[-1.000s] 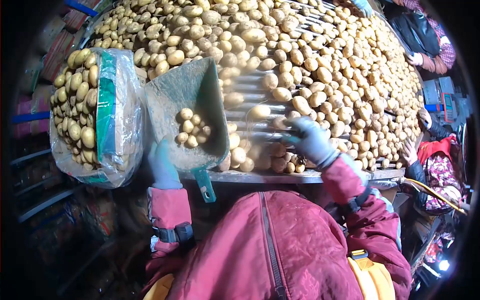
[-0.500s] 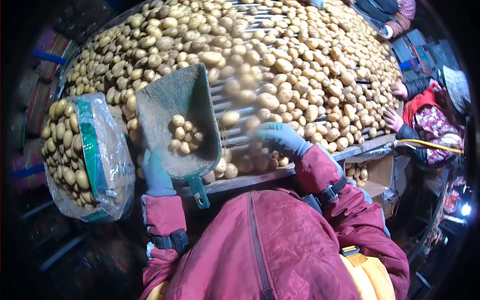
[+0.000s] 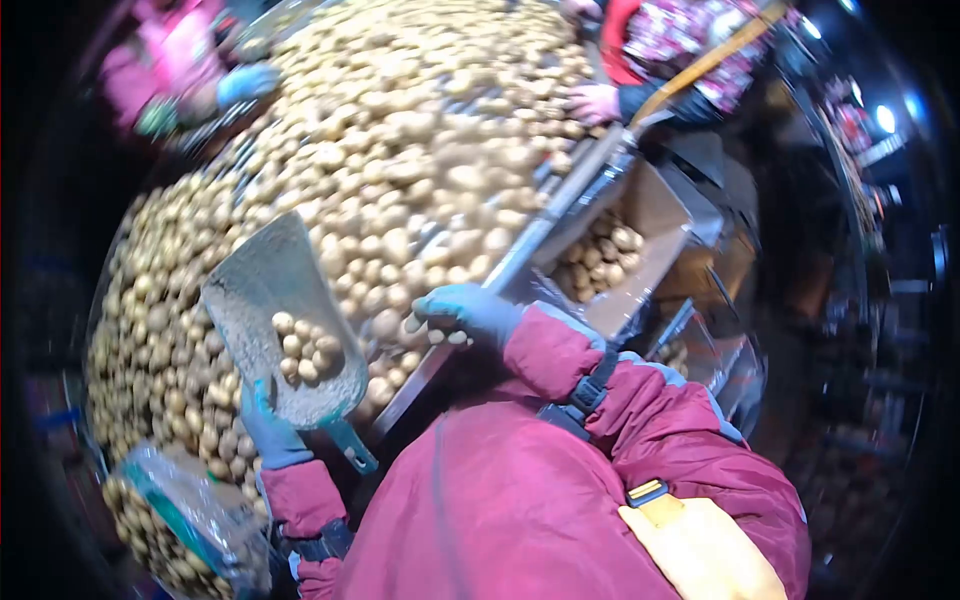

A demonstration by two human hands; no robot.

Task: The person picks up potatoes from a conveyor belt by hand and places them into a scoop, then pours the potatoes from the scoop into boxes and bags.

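A green dirt-coated scoop (image 3: 300,395) lies tilted on the pile of potatoes, with several small potatoes (image 3: 305,350) gathered inside it. At its near left edge, my left hand (image 3: 272,432), in a blue-grey glove, is closed on the rim; part of the fingers is hidden. My gloved right hand (image 3: 470,310) is over the near edge of the sorting table, right of the scoop. Its fingers are curled around a few small pale potatoes (image 3: 437,337), which show at the fingertips. Loose potatoes (image 3: 400,245) spread across the slatted table beyond both hands.
A clear-and-green plastic bag (image 3: 190,500) full of potatoes stands at the lower left. Right of the metal table edge (image 3: 535,245) is a lined box (image 3: 655,210) with potatoes. A co-worker's pink glove (image 3: 595,103) and another's blue glove (image 3: 248,85) are at the far side.
The view has turned to the right, bringing the lined box further in. My right hand has drawn back to the table edge, small potatoes now at its fingers. My left hand stays on the scoop.
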